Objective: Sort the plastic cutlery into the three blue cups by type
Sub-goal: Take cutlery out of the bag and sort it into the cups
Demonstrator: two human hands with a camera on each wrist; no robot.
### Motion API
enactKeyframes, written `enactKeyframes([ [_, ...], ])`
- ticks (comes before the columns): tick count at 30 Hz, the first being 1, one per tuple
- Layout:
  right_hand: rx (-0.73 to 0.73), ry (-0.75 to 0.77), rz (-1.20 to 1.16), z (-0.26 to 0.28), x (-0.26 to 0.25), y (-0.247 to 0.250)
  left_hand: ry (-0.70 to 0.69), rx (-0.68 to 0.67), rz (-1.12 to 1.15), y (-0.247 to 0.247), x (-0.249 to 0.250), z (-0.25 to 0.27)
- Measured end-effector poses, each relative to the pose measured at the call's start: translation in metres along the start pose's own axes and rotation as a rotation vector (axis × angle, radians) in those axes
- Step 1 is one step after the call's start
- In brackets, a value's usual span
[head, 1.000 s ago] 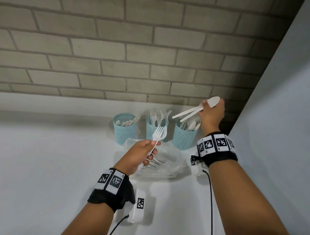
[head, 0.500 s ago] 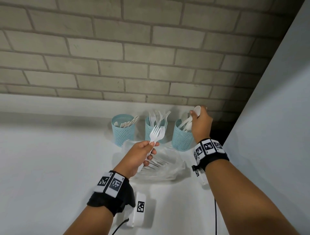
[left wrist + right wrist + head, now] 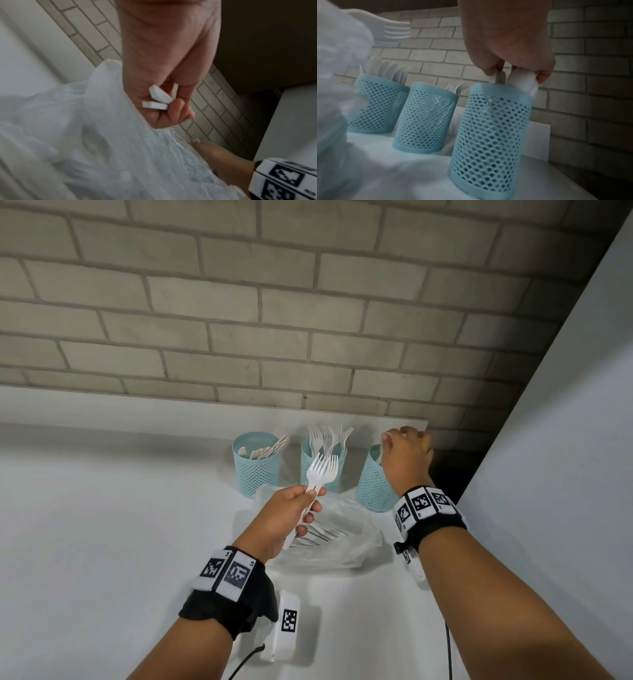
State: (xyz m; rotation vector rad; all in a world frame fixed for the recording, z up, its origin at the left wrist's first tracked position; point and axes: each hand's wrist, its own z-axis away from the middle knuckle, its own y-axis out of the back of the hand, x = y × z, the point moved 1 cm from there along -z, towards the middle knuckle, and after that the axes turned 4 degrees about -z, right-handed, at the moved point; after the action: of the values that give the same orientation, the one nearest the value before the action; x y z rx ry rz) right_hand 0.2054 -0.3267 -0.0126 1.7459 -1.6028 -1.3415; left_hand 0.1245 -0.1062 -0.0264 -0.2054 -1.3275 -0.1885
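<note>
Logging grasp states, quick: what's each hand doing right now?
Left hand: closed, gripping two white plastic forks by the handles.
Right hand: closed, pinching white spoons at the right blue cup.

Soft, even light fills the head view, dimming to deep shadow at the right corner of the brick wall [image 3: 308,302], whose courses bow from wide-angle distortion. Both wrist views are dimmer and grainy; the plastic bag [image 3: 85,135] smears into blur close to the lens.
</note>
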Motion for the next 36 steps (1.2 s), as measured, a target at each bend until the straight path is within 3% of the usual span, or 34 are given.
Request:
enactKeyframes([
  [5, -0.179, 0.038, 0.059, 0.002, -0.001, -0.003, 0.003, 0.018, 0.042, 0.002, 0.0, 0.002],
  [9, -0.359, -0.021, 0.045, -0.004, -0.012, 0.008, -0.017, 0.026, 0.067, 0.003, 0.0, 0.002],
  [10, -0.321, -0.012, 0.014, -0.003, -0.018, 0.012, -0.02, 0.024, 0.087, 0.004, -0.001, 0.002],
  [13, -0.024, 0.142, -0.277, 0.01, -0.042, 0.026, -0.02, 0.019, 0.14, 0.005, -0.004, 0.003],
  [15, -0.026, 0.198, -0.579, 0.023, -0.061, 0.036, -0.02, 0.025, 0.156, 0.006, -0.005, 0.003],
  [16, -0.125, 0.18, -0.693, 0.031, -0.069, 0.04, -0.019, 0.03, 0.16, 0.006, -0.005, 0.004],
  [20, -0.762, -0.007, -0.858, 0.055, -0.087, 0.034, -0.009, 0.019, 0.143, 0.005, -0.001, 0.008],
  [23, -0.903, -0.068, -1.09, 0.065, -0.088, 0.019, 0.008, -0.05, 0.101, 0.007, 0.001, 0.01],
  [27, -0.877, -0.096, -1.085, 0.069, -0.087, 0.01, 0.019, -0.121, -0.002, 0.011, 0.002, 0.012],
  [30, -0.854, -0.164, -1.05, 0.063, -0.09, 0.016, -0.01, -0.059, -0.164, 0.009, 0.004, 0.012],
  [32, -0.709, -0.245, -1.042, 0.05, -0.087, 0.023, -0.087, 0.082, -0.36, 0.012, 0.005, 0.011],
  [36, -0.195, -0.293, -0.994, 0.02, -0.073, 0.035, -0.344, 0.418, -0.783, 0.024, 0.01, 0.012],
])
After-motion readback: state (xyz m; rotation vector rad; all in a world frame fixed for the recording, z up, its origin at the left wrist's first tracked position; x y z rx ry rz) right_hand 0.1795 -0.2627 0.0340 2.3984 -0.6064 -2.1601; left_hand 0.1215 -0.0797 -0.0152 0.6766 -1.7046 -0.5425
